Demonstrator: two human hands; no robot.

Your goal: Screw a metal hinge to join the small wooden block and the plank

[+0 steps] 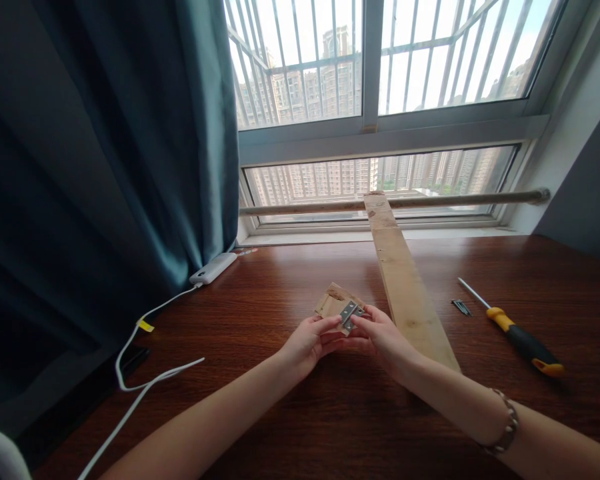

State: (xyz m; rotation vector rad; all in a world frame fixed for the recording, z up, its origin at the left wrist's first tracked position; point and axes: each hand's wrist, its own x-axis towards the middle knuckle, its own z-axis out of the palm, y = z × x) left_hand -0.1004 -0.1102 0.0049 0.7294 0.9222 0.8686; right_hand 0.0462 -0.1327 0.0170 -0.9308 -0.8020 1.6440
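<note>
Both of my hands meet over the table, around a small wooden block (327,305) and a metal hinge (349,312) lying on its near side. My left hand (307,343) grips the block from the left, its thumb at the hinge's edge. From the right, my right hand (383,340) presses its thumb on the hinge, with fingers under the block. The undersides of the fingers are partly hidden. Just right of my hands lies a long wooden plank (410,287), its far end by the window rail.
A yellow-and-black screwdriver (525,343) and several dark screws (461,307) lie at the right. On the left are a white power strip (213,268) and a white cable (130,343). A blue curtain (180,133) hangs there. A rail (310,208) crosses before the window.
</note>
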